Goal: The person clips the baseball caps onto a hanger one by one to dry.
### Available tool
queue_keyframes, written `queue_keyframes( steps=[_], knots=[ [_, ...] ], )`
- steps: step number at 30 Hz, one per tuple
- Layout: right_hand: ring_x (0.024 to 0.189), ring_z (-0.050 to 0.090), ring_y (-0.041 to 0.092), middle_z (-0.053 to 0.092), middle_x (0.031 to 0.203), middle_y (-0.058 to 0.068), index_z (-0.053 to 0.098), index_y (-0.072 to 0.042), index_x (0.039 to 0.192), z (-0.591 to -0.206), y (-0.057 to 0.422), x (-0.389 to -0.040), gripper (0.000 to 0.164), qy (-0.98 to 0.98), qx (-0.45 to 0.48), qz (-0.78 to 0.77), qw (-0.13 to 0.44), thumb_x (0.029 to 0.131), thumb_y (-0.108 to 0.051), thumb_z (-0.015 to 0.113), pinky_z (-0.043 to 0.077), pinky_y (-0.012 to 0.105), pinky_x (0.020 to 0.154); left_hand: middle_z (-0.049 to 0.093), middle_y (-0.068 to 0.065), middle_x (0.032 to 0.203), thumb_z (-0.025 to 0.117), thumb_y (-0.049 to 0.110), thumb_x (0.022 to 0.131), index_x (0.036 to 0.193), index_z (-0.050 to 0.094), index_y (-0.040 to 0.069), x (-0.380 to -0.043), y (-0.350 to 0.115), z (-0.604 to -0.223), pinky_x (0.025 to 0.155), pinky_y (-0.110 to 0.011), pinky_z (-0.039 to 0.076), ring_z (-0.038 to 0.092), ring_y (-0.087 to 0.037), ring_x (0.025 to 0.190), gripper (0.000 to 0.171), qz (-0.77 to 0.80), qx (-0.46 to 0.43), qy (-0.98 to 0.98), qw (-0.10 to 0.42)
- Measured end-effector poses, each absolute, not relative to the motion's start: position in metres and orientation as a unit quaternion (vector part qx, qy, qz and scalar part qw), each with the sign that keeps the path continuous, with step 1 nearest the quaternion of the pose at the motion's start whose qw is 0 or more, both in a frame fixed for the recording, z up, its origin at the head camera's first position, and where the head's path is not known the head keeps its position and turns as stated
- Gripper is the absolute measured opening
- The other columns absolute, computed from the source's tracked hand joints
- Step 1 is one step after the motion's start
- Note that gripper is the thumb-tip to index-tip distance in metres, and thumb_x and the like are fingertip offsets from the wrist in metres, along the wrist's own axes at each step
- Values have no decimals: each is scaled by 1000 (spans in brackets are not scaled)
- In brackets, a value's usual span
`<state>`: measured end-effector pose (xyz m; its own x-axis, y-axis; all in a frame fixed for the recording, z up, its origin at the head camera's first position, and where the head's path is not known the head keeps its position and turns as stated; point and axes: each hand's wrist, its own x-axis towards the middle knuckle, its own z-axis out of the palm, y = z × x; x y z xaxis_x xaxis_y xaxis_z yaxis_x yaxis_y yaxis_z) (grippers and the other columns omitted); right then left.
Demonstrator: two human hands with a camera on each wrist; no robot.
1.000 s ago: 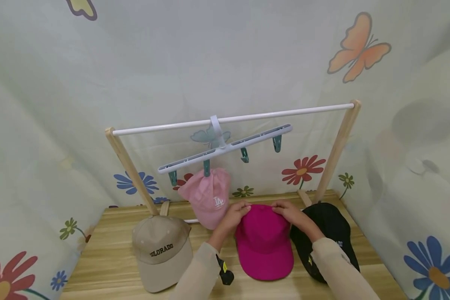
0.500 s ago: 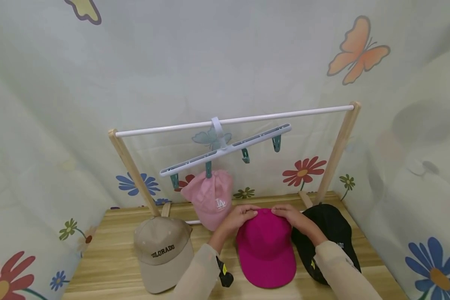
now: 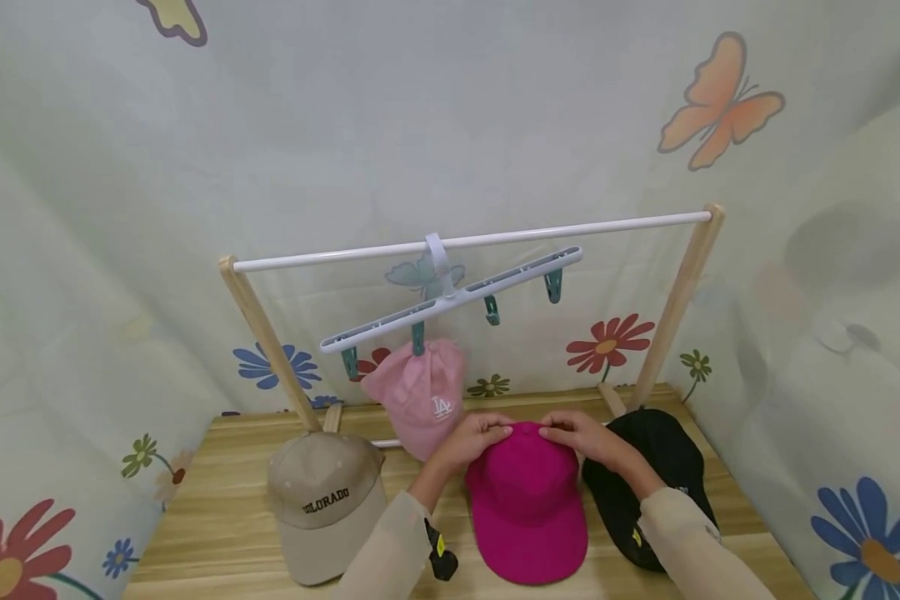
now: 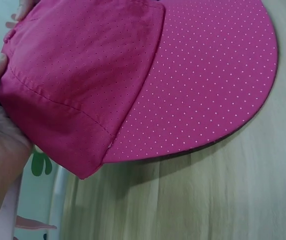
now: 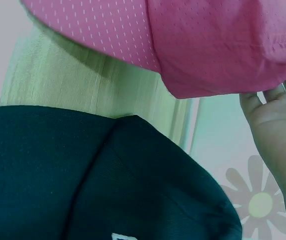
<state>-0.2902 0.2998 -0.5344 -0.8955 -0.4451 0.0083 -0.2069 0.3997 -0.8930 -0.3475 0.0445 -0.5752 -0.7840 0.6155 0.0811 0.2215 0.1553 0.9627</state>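
The magenta cap (image 3: 528,500) has shifted slightly left and nearer. We pinch its far crown with both grips, left hand (image 3: 474,440) and right hand (image 3: 588,438), apparently for balance, over the worktop (image 3: 195,500), left of the black cap (image 3: 671,450).

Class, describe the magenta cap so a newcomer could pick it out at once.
Start at the rack on the table. In front of it, look between the beige cap and the black cap. The magenta cap is the one the left hand and right hand hold at the top, set apart by its vivid colour and dotted brim.
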Motion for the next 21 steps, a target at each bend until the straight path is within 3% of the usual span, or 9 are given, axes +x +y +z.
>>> queue_keyframes(
  steps=[9, 15, 21],
  knots=[
    [74, 59, 8, 69, 92, 1, 71, -7, 110, -536, 293, -288, 21, 866, -240, -436, 40, 106, -20, 55, 50, 26, 65, 72, 1, 91, 64, 20, 101, 106, 76, 3, -345, 37, -578, 72, -23, 50, 61, -7, 79, 21, 584, 278, 746, 160],
    [75, 60, 8, 68, 93, -2, 71, -11, 110, -537, 293, -287, 21, 873, -239, -424, 34, 106, -23, 55, 51, 27, 65, 73, 3, 91, 66, 25, 101, 101, 77, 9, -342, 34, -574, 71, -23, 51, 62, -7, 78, 20, 569, 290, 757, 139],
    [76, 60, 8, 68, 94, -3, 71, -14, 110, -538, 294, -287, 20, 875, -238, -420, 39, 106, -25, 55, 51, 27, 67, 75, 6, 93, 66, 32, 100, 100, 79, 18, -341, 33, -575, 73, -23, 52, 64, -5, 82, 19, 522, 317, 788, 80]
  ],
)
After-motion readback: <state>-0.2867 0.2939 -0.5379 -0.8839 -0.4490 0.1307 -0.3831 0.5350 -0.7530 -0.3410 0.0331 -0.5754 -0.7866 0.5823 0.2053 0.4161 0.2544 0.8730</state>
